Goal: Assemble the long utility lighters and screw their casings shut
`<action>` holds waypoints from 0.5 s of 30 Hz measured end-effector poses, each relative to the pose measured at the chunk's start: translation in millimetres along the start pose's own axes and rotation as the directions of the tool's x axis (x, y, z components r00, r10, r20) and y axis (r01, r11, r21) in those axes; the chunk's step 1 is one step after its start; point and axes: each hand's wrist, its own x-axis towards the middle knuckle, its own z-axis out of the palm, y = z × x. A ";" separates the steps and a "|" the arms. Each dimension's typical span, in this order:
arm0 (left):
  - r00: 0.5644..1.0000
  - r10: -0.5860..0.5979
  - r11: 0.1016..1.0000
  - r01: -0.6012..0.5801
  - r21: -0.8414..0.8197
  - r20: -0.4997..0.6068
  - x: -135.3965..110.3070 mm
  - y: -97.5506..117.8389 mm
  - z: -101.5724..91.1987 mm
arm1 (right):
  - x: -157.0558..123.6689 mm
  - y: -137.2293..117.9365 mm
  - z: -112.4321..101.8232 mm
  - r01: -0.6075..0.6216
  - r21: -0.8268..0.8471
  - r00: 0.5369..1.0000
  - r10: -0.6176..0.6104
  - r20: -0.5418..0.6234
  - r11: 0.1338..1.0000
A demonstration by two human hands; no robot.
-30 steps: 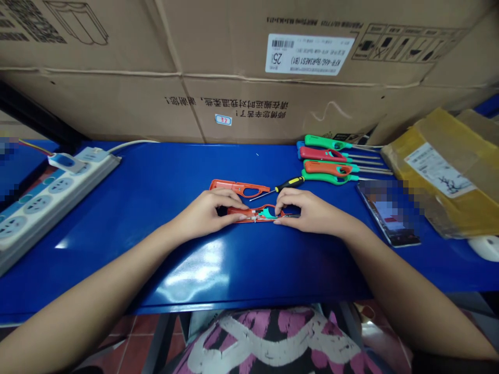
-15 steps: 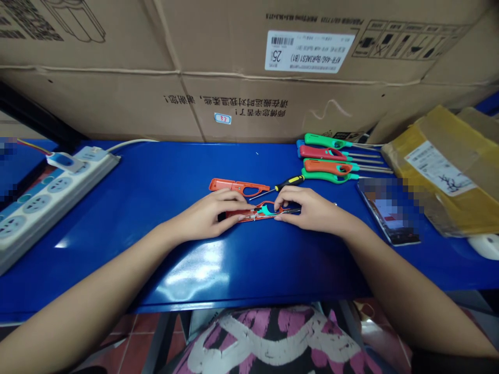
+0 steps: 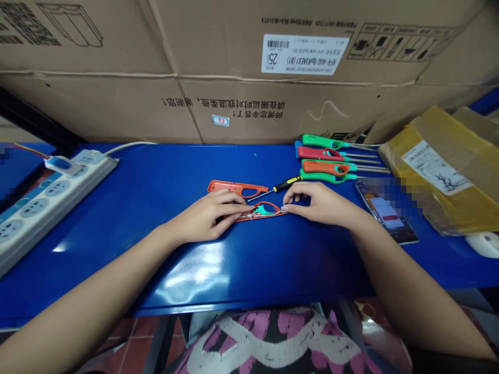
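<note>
An opened orange lighter body (image 3: 260, 211) with a teal trigger lies on the blue table (image 3: 163, 176). My left hand (image 3: 208, 215) rests on its left end, fingers curled and pressing it down. At its right end my right hand (image 3: 317, 202) pinches with thumb and fingers; what it pinches is too small to make out. The detached orange cover half (image 3: 230, 186) lies just behind my left hand. A black and yellow screwdriver (image 3: 279, 186) lies between the cover and my right hand.
Several finished long lighters (image 3: 327, 161) lie at the back right. A phone (image 3: 385, 210) and a yellow parcel (image 3: 440, 166) are at the right, a white power strip (image 3: 47, 192) at the left. Cardboard boxes (image 3: 234, 67) wall the back.
My right hand has drawn a little to the right, off the lighter's right end. The left hand stays on the lighter body.
</note>
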 end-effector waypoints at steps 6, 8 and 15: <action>1.000 -0.002 1.000 0.002 0.002 0.012 0.6 0.0 -0.5 | 4.2 6.5 4.9 -0.065 0.029 0.997 0.064 0.031 0.997; 0.999 0.013 1.000 -0.014 0.026 0.035 0.5 0.0 -0.8 | 5.0 7.5 7.0 -0.092 0.038 0.995 0.091 0.027 0.995; 0.993 0.020 0.987 -0.039 0.156 0.117 0.9 3.4 -1.8 | 3.5 0.0 7.1 -0.055 -0.027 0.998 0.056 0.034 0.998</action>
